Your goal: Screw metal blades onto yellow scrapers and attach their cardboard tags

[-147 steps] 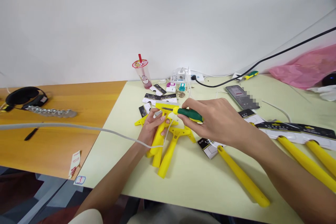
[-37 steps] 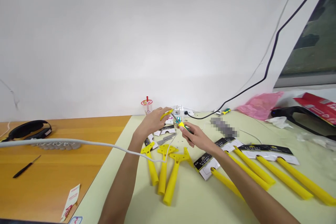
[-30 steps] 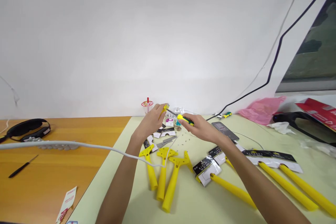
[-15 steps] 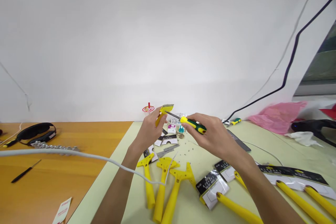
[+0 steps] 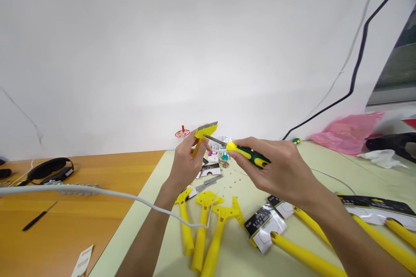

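Note:
My left hand (image 5: 187, 160) is closed round a yellow scraper (image 5: 206, 130), its head raised with a grey metal blade along the top edge. In my right hand (image 5: 276, 160) is a screwdriver (image 5: 248, 154) with a green and yellow handle. Its tip meets the scraper's head, where a screw is too small to make out. Below my hands, several yellow scraper bodies (image 5: 214, 242) lie on the pale green table top. Loose grey blades (image 5: 209, 182) and tiny metal bits lie just beyond them.
Packaged yellow scrapers (image 5: 305, 253) with black and white cards lie at the right. A pink plastic bag (image 5: 346, 132) sits farther back. On the wooden table (image 5: 97, 207) at left are headphones (image 5: 50, 171) and a black screwdriver (image 5: 35, 220). A white cable (image 5: 130, 197) crosses the foreground.
The view has shifted slightly. The scraper's head is turned a little more toward me, and my right hand is rotated on the screwdriver, whose tip stays at the scraper's head.

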`<action>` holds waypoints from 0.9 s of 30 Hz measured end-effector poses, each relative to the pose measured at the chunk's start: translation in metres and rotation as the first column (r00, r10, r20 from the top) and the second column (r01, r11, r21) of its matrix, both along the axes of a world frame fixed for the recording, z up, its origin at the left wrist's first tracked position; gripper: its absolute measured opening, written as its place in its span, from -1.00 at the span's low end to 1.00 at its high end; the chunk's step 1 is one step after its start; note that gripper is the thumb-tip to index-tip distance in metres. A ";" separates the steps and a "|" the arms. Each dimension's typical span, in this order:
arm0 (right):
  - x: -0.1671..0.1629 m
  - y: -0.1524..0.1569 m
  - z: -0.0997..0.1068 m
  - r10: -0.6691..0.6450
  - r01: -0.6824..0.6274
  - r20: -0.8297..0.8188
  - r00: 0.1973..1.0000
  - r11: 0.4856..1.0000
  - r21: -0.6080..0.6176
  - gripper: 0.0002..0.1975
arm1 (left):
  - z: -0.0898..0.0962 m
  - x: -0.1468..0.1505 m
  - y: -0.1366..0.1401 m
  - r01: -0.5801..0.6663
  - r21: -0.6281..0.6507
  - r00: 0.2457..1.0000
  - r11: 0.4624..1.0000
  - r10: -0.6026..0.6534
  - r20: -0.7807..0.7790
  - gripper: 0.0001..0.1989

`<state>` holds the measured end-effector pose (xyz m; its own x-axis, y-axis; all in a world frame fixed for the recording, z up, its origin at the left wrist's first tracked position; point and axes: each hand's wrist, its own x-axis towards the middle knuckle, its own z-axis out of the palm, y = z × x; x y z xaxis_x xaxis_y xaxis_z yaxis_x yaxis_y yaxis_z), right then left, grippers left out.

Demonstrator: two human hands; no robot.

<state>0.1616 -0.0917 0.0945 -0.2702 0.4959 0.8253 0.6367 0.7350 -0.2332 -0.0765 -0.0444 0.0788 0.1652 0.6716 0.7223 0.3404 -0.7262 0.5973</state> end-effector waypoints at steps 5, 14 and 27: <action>-0.007 -0.005 0.005 0.022 -0.032 -0.115 0.993 0.996 -0.088 -0.76 | -0.003 -0.001 0.001 -0.031 0.011 1.000 0.999 0.031 0.006 -0.65; -0.012 -0.001 0.004 0.051 -0.073 -0.154 0.987 0.988 -0.135 -0.82 | -0.003 -0.003 0.005 -0.033 -0.014 0.999 0.999 0.033 0.036 -0.67; -0.004 0.002 0.008 -0.018 0.005 -0.167 0.986 0.997 -0.078 -0.71 | 0.004 -0.003 0.011 0.174 -0.124 0.928 0.977 -0.121 0.351 -0.62</action>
<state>0.1574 -0.0900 0.1023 -0.1253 0.5620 0.8176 0.5920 0.7036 -0.3929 -0.0797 -0.0338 0.0823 0.0331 0.7633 0.6452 -0.0066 -0.6454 0.7638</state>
